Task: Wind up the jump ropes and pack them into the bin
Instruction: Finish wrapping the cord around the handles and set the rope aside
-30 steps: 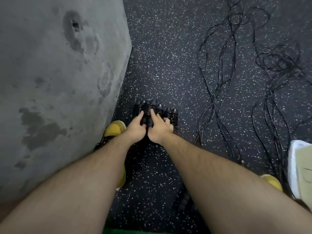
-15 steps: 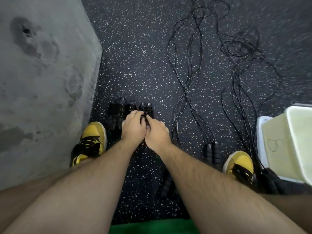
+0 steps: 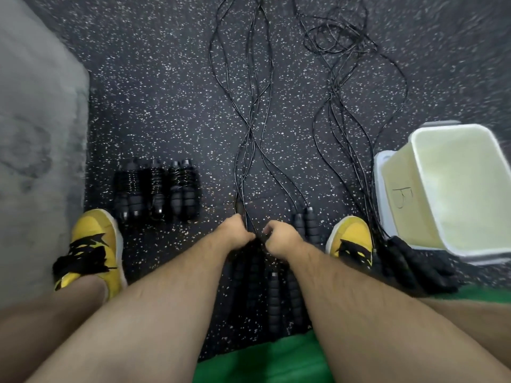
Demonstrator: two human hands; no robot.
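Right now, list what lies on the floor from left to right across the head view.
Grey mat → left yellow shoe → wound rope bundles → loose ropes → right yellow shoe → bin.

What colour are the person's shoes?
Yellow with black laces and markings: left shoe, right shoe. The head view shows them.

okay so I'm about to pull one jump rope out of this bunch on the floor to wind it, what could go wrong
1. The loose cords cross one another just ahead of your left hand and right hand, so pulling one may drag or knot its neighbours.
2. The farther cords are a tangled pile and could snag.
3. Cords run beside your right shoe; shifting that foot might catch them.
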